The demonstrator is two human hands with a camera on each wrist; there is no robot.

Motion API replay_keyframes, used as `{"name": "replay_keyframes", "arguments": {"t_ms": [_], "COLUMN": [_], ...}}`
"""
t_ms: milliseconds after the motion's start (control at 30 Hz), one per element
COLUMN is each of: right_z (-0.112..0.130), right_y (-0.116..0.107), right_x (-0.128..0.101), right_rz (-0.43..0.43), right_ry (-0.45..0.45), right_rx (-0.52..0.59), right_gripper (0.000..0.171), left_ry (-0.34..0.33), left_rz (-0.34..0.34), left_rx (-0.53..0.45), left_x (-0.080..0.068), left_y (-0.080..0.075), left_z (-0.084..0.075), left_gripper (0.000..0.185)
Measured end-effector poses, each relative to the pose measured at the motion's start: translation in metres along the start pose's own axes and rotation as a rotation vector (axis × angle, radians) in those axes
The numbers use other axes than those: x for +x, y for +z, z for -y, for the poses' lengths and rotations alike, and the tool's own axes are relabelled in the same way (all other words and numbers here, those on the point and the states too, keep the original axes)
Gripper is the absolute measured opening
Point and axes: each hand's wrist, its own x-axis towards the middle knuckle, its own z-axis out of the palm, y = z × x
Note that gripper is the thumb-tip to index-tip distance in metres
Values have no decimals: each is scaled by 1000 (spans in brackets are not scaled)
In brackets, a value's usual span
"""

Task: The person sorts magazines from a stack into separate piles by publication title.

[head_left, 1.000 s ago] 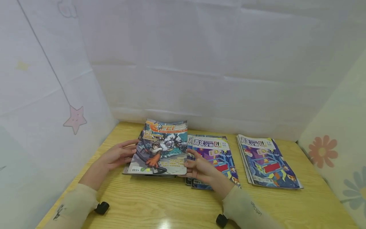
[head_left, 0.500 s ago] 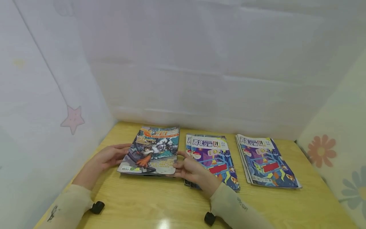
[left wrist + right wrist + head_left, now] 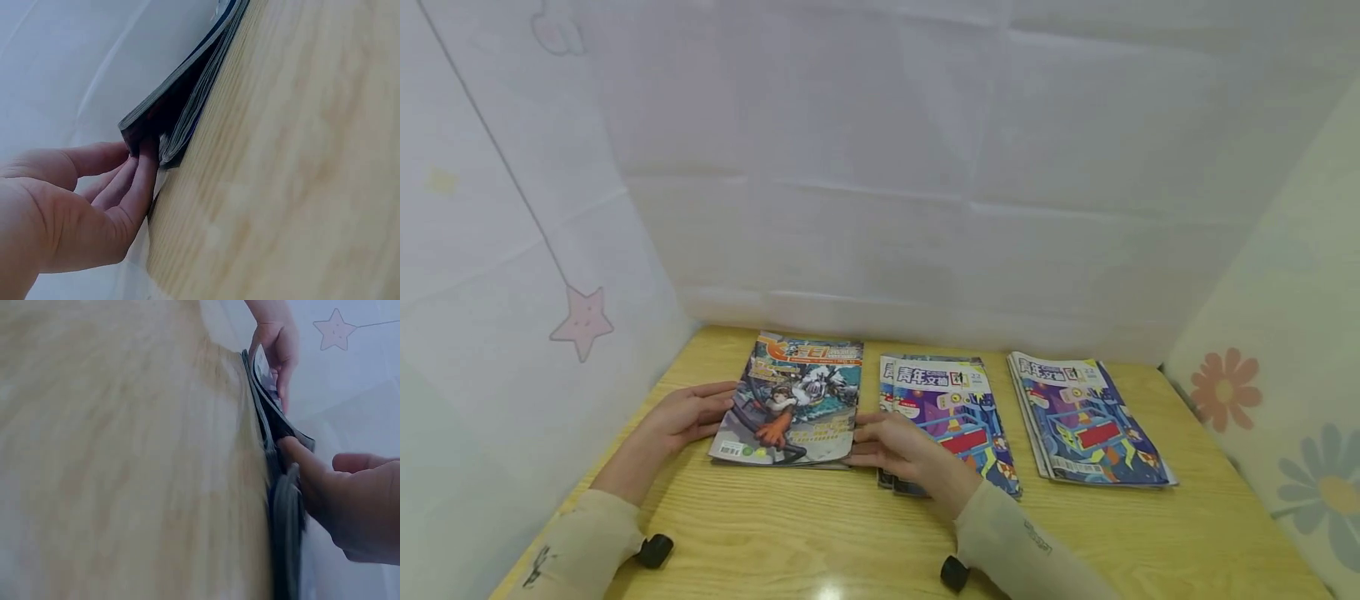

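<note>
A stack of comic magazines (image 3: 790, 400) lies flat on the wooden table (image 3: 820, 533), left of centre. My left hand (image 3: 688, 414) rests at the stack's left edge with fairly straight fingers. In the left wrist view my left hand's fingertips (image 3: 147, 156) touch the stack's side (image 3: 187, 106). My right hand (image 3: 887, 446) lies against the stack's right edge, over the near-left corner of the middle pile. In the right wrist view a finger of my right hand (image 3: 306, 472) presses on the stack's edge (image 3: 275, 425), and my left hand (image 3: 278, 344) shows at the far end.
A pile of purple-covered magazines (image 3: 951, 412) lies just right of the comic stack, and another like it (image 3: 1086, 417) lies further right. White fabric walls close in the back and left; a flowered wall (image 3: 1262, 400) stands at the right.
The comic stack, held tilted up between both hands a second ago, has come down flat on the table and shifted slightly left. Both hands stay at its sides.
</note>
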Motion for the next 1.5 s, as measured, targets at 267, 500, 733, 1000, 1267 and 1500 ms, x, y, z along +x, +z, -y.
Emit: {"name": "replay_keyframes", "arguments": {"t_ms": [267, 500, 733, 1000, 1267, 1500], "right_z": [26, 46, 71, 90, 90, 87], "right_y": [-15, -43, -69, -91, -113, -132], "right_x": [-42, -80, -125, -150, -148, -141], "right_rz": [108, 105, 83, -48, -173, -255], "right_ry": [0, -69, -148, -214, -259, -262], "right_rx": [-191, -338, -559, -689, -741, -753], "right_gripper": [49, 38, 44, 49, 42, 39], "left_ry": [30, 82, 290, 398, 426, 422], "left_rz": [-46, -71, -176, -156, -51, 33], "left_rx": [117, 298, 669, 850, 836, 785], "left_x": [3, 2, -9, -10, -6, 0], "left_y": [7, 15, 33, 81, 132, 170], "left_z": [-4, -8, -34, -52, -58, -54], "left_gripper": [59, 52, 45, 42, 34, 31]}}
